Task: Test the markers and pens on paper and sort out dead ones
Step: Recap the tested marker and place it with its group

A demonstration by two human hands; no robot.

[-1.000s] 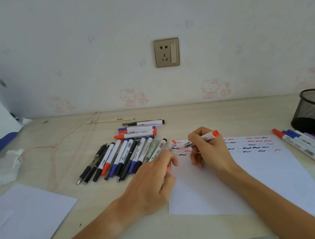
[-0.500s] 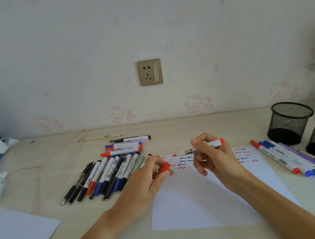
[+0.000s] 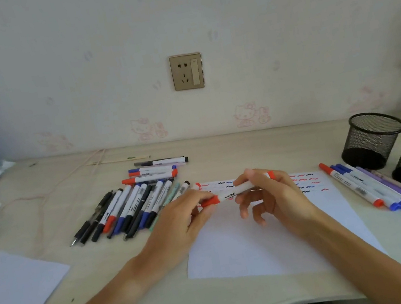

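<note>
Right hand (image 3: 268, 193) grips a white red-ended marker (image 3: 238, 188) over the squiggle-marked white paper sheet (image 3: 263, 242); left hand (image 3: 180, 225) pinches its red cap (image 3: 209, 201).

Looks like a home study corner, likely a child's room. Pale wooden desk (image 3: 247, 301) pushed against a wall papered with faded pink cartoon-cat prints (image 3: 251, 114). Gold wall socket (image 3: 187, 71) just above the prints; two black mesh pen cups (image 3: 372, 139) right of the socket, on the desk.
</note>
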